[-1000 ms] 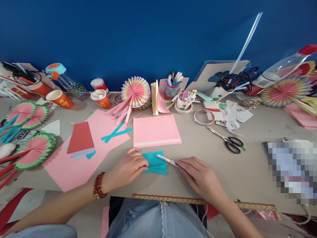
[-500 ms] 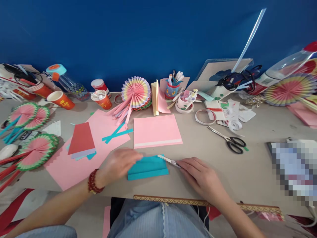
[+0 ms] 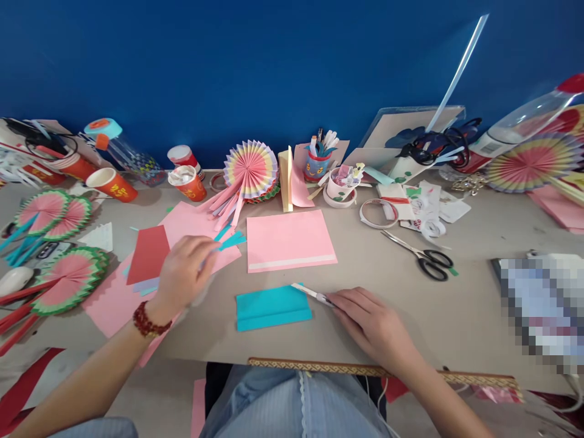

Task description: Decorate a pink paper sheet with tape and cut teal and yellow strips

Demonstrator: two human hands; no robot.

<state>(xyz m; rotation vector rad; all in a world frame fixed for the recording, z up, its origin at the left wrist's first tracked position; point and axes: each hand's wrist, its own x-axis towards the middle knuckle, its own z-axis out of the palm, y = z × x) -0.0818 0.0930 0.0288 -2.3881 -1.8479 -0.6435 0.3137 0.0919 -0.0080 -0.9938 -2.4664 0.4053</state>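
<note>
A folded teal paper (image 3: 272, 308) lies flat on the table in front of me. My right hand (image 3: 371, 325) rests beside its right edge, closed on a small white-bladed craft knife (image 3: 312, 294) whose tip touches the paper's upper right corner. My left hand (image 3: 182, 272) is off the teal paper, up to the left over the large pink sheet (image 3: 114, 301), reaching at the teal paper strips (image 3: 228, 240). Its fingers are curled and blurred. A red paper piece (image 3: 148, 254) lies just left of that hand.
A pink rectangle (image 3: 289, 240) lies behind the teal paper. Scissors (image 3: 424, 255) and a tape ring (image 3: 374, 214) sit to the right. Paper fans (image 3: 249, 167), red cups (image 3: 109, 184), a pen cup (image 3: 316, 164) and scraps crowd the back and left. A ruler (image 3: 347, 368) lines the near edge.
The left hand flattened the teal paper out, then left it and moved up and left to the teal strips on the pink sheet. The right hand with the knife stayed put.
</note>
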